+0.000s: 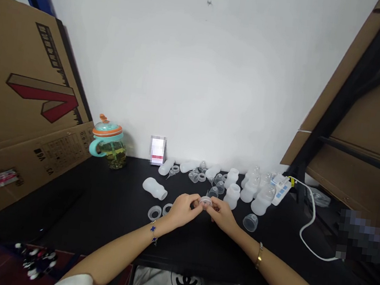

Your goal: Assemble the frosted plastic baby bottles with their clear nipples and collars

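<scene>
My left hand (183,209) and my right hand (224,216) meet above the black table, fingers closed from both sides on a whitish baby bottle collar (206,200). A thin pointed clear tip rises above the collar. Beside my left hand lie a loose collar (154,212) and a second ring (167,209), partly covered by the hand. A white baby bottle (155,188) rests on its side farther left. Just behind my fingers is a clear cap (213,191). To the right of my right hand, another clear cap (250,222) lies tipped over.
Open bottles (232,196) and capped bottles (263,200) stand at right. Several bottles, teats and rings lie along the wall. A teal-handled jug (115,154) and a phone (157,151) are at left. A white cable (312,213) runs from a power strip (281,188). Cardboard flanks the table.
</scene>
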Motion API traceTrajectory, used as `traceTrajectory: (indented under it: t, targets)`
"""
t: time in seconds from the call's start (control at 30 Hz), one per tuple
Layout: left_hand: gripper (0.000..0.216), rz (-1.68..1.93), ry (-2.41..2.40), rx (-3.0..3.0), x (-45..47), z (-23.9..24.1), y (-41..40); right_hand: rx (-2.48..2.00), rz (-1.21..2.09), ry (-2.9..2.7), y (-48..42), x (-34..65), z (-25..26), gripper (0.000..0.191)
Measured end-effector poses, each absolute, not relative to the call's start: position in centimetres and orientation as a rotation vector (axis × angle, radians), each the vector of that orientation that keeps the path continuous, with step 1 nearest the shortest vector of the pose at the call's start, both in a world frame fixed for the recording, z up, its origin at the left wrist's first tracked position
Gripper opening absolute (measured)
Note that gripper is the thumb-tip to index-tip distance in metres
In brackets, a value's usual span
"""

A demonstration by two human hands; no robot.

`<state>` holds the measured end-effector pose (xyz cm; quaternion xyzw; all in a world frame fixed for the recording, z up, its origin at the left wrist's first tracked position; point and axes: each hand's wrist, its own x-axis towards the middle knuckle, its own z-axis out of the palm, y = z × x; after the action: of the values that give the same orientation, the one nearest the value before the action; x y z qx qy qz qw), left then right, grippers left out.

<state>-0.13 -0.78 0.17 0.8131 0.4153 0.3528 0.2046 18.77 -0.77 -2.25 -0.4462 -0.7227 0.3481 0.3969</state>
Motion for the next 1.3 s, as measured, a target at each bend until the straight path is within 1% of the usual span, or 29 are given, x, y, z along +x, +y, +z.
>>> traceTrajectory:
  t: [0.17,0.43,0.57,0.77,0.93,1.13,1.3]
  targets:
    - [0.024,0.968,1.212,2.298,-0.3,0.6,-0.8,-1.127,0.894,-1.846,-1.0,18.6,-1.8,0.044]
    - [0.025,0.928,1.328,2.479,-0.5,0.5,-0.4,-1.14,0.889,-1.838,-0.9,18.7,-1.5,0.032]
    - [0.023,0.906,1.314,2.548,-0.6,0.3,-0.3,-1.166,0.857,-1.797,-0.6,18.9,-1.9,0.03]
    - [0.014,0.952,1.348,2.504,-0.7,0.6,-0.5,-1.136,0.898,-1.873,-0.6,18.8,-1.6,0.025]
    - [0.004,0.998,1.308,2.436,-0.5,1.0,-0.9,-1.112,0.99,-1.906,-0.8,18.7,-1.8,0.03]
    - [0.021,1.038,1.216,2.188,-0.3,0.7,-1.1,-1.061,1.148,-1.803,-0.7,18.8,-2.4,0.038]
    - [0.021,1.002,1.149,2.074,-0.4,0.2,-0.6,-1.042,1.161,-1.745,-0.5,18.8,-2.6,0.04]
